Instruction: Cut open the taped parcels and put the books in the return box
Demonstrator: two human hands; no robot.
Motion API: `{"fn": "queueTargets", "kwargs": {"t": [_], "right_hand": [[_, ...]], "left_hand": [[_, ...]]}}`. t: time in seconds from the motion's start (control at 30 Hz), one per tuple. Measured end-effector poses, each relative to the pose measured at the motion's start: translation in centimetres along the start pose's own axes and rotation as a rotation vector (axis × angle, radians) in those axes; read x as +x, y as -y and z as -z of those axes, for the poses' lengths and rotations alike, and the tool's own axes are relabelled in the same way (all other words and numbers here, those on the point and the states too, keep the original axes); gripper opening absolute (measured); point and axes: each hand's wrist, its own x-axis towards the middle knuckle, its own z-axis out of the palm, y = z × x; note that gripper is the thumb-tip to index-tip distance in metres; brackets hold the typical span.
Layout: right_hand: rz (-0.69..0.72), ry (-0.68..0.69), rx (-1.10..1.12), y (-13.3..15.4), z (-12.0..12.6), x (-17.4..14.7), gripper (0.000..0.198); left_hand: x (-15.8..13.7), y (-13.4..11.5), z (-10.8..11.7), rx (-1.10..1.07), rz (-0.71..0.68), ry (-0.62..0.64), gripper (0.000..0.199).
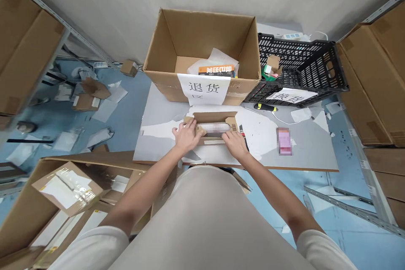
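A small open cardboard box (215, 116) lies on the table in front of me, its long side across. Inside rests a long, rounded, whitish thing (218, 127) that looks wrapped in clear plastic; its kind cannot be made out. My left hand (186, 136) grips the box's left end, its fingers over the flap there. At the front right corner, my right hand (234, 142) has its fingers curled on the box's edge. A dark tool with a red part (242, 131), partly hidden, lies just beyond the right hand.
Behind stands a large labelled carton (164, 86), beside a black plastic crate (329, 82). A yellow-black cutter (265, 107) and a blurred pink packet (284, 141) lie on the grey table (158, 143). At left is a big carton (23, 202) of parcels; shelves flank both sides.
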Motion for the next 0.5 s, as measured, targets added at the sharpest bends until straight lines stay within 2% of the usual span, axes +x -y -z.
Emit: {"fn": "queueTargets", "kwargs": {"t": [0.13,0.27,0.3,0.37,0.43,0.5], "right_hand": [[0.111,-0.096,0.020,0.7,-2.8,-3.4,0.043],[0.078,-0.041,0.095,1.6,-4.6,-5.6,0.057],[0.074,-0.021,0.125,1.7,-4.5,-5.8,0.058],[0.075,0.014,0.189,1.7,-3.5,-5.5,0.057],[0.052,0.055,0.224,1.5,-1.9,-4.4,0.049],[0.060,0.137,0.202,1.5,-0.2,-2.5,0.039]], "left_hand": [[0.2,1.2,-0.6,-0.073,0.095,0.179,0.065],[-0.9,0.7,-2.5,-0.018,0.041,0.226,0.113],[-1.3,0.4,-3.0,-0.006,0.033,0.212,0.120],[-1.8,-0.4,-3.7,0.016,0.039,0.145,0.122],[-2.1,-0.9,-3.9,0.035,0.022,0.038,0.111],[-2.1,-1.2,-3.5,0.059,-0.073,-0.067,0.095]]}}
